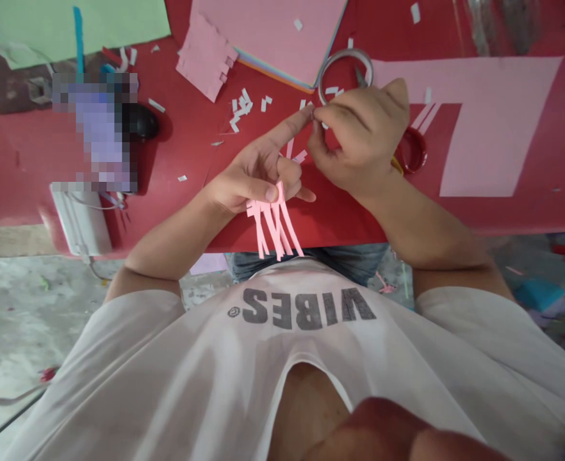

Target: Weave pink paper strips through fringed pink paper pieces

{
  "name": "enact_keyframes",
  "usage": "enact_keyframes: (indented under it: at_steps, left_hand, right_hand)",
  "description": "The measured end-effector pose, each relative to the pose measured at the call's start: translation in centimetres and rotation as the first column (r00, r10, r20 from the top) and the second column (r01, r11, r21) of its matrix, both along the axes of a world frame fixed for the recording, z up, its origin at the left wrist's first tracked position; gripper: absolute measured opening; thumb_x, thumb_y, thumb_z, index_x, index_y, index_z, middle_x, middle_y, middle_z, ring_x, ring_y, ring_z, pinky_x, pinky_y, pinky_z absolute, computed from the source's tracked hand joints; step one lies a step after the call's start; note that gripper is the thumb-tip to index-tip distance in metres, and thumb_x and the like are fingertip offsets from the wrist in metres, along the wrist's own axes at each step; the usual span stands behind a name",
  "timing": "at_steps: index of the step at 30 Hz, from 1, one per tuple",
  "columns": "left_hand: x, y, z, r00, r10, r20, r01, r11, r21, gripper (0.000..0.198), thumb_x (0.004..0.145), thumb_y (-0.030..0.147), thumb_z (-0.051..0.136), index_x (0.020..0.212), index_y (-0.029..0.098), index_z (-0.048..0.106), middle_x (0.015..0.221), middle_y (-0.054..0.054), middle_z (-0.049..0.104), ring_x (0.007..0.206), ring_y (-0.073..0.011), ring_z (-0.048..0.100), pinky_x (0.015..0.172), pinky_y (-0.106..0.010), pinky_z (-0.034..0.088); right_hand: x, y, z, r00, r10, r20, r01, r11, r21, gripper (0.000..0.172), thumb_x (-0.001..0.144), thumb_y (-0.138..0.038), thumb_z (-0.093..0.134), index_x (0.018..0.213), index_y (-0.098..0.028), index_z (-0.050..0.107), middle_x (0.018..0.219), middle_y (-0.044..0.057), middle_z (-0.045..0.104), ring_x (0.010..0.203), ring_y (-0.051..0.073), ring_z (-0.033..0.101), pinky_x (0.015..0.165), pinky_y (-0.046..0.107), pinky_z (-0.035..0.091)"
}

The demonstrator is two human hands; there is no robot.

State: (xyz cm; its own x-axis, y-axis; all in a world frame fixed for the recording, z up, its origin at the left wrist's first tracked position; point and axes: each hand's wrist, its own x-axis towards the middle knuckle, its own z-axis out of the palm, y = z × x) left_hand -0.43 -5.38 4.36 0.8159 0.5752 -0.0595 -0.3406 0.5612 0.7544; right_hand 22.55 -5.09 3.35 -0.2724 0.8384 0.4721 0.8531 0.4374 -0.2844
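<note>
White VIBES T-shirt (273,365) at 6 o'clock, blurred skin-toned shape (383,432) over its lower edge unclear | left grip (256,176) curled shut on pink fringed paper strips (273,224), hanging at its 6 o'clock | right grip (362,134) pinched closed, any held bit hidden | red plastic ring (413,150) part-hidden at its 3 o'clock on red tabletop (177,205)

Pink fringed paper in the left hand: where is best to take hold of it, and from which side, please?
Grip the pink fringed paper at its joined band, by the left hand, coming from the table side. The thin strips hang loose toward the shirt and would likely bend, so the band seems firmer.
</note>
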Motion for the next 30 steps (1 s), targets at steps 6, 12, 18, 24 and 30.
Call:
enact_keyframes:
  at_steps: [6, 12, 18, 24, 30]
  left_hand:
    - [0.0, 0.1, 0.0, 0.998, 0.001, -0.064, 0.0, 1.0, 0.025, 0.132, 0.062, 0.049, 0.098, 0.168, 0.03, 0.022, 0.062, 0.013, 0.062, 0.05, -0.0097, 0.059, 0.096, -0.043, 0.067]
    - [0.0, 0.3, -0.4, 0.997, -0.009, -0.074, 0.013, 0.999, 0.046, 0.133, 0.061, 0.052, 0.097, 0.168, 0.03, 0.021, 0.063, 0.012, 0.063, 0.053, -0.0114, 0.063, 0.097, -0.044, 0.065]
    - [-0.2, 0.6, -0.8, 0.998, -0.022, -0.059, 0.025, 0.999, 0.049, 0.13, 0.059, 0.052, 0.096, 0.166, 0.028, 0.026, 0.061, 0.013, 0.06, 0.054, -0.0121, 0.062, 0.097, -0.045, 0.063]
    - [-0.3, 1.0, -1.2, 0.999, 0.039, -0.012, -0.039, 0.999, 0.018, 0.109, 0.062, 0.048, 0.093, 0.157, 0.024, 0.045, 0.061, 0.011, 0.057, 0.051, -0.0095, 0.054, 0.092, -0.042, 0.064]
    - [-0.8, 1.4, -1.0, 0.997, 0.014, -0.072, -0.009, 0.998, 0.062, 0.12, 0.06, 0.053, 0.094, 0.161, 0.021, 0.04, 0.055, 0.013, 0.046, 0.053, -0.0116, 0.055, 0.094, -0.046, 0.063]
  right_hand:
    - [-0.2, 0.3, -0.5, 0.992, 0.04, -0.123, -0.026, 0.994, 0.11, 0.005, 0.097, -0.035, 0.06, 0.098, -0.033, 0.064, 0.096, 0.002, 0.076, 0.09, 0.029, 0.07, 0.084, 0.056, 0.046]
    - [-0.6, 0.1, 0.2, 0.99, 0.056, -0.128, -0.039, 0.99, 0.134, 0.01, 0.093, -0.022, 0.058, 0.095, -0.032, 0.057, 0.091, 0.0, 0.074, 0.086, 0.026, 0.07, 0.082, 0.051, 0.047]
    - [-0.8, 0.2, 0.6, 0.982, 0.081, -0.173, -0.071, 0.995, 0.065, 0.014, 0.09, -0.017, 0.06, 0.094, -0.03, 0.056, 0.089, 0.0, 0.07, 0.084, 0.023, 0.065, 0.086, 0.048, 0.047]
    - [-0.9, 0.6, 0.2, 0.902, 0.123, -0.414, -0.152, 0.988, -0.038, 0.015, 0.088, -0.014, 0.058, 0.087, -0.029, 0.055, 0.079, 0.0, 0.059, 0.07, 0.019, 0.051, 0.073, 0.039, 0.044]
    - [-0.6, 1.2, 0.1, 0.818, 0.124, -0.562, -0.225, 0.968, -0.114, 0.011, 0.091, -0.022, 0.055, 0.084, -0.029, 0.058, 0.076, -0.002, 0.061, 0.066, 0.016, 0.047, 0.061, 0.036, 0.041]
